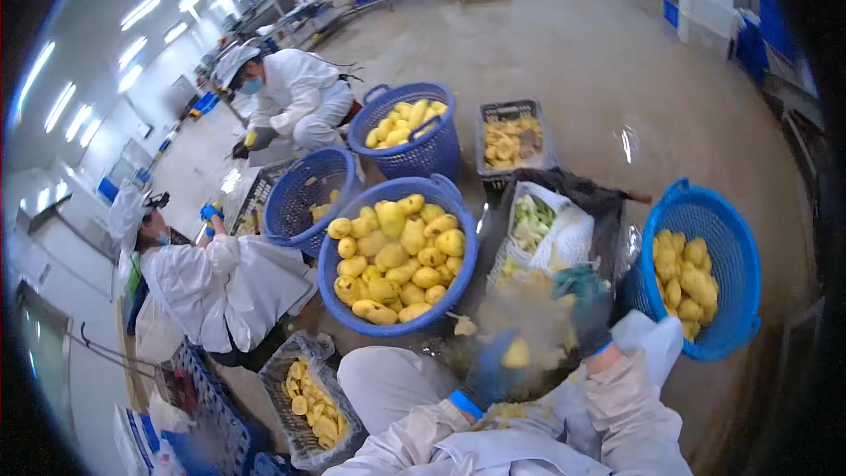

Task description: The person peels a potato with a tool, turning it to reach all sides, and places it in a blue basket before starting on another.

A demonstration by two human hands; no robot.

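Note:
My left hand (pixel 490 370), in a dark blue glove, is closed on a yellow peeled fruit (pixel 516 353) low in the middle of the view. To its right, my right hand (pixel 585 304) wears a green and dark glove; its fingers are smeared by motion, and what it holds cannot be made out. A blurred patch of peelings lies between the hands, over a dark crate lined with white netting (pixel 568 238). Left of them stands a blue basket (pixel 471 251) full of yellow fruit (pixel 392 256). A light blue basket (pixel 745 256) with more fruit is at the right.
Two co-workers in white, one (pixel 304 92) crouching and one (pixel 198 286) seated, are at the left. Two more blue baskets (pixel 432 154) (pixel 291 198) and a black crate of cut pieces (pixel 511 141) stand ahead. Another crate (pixel 313 401) with pieces is at the lower left.

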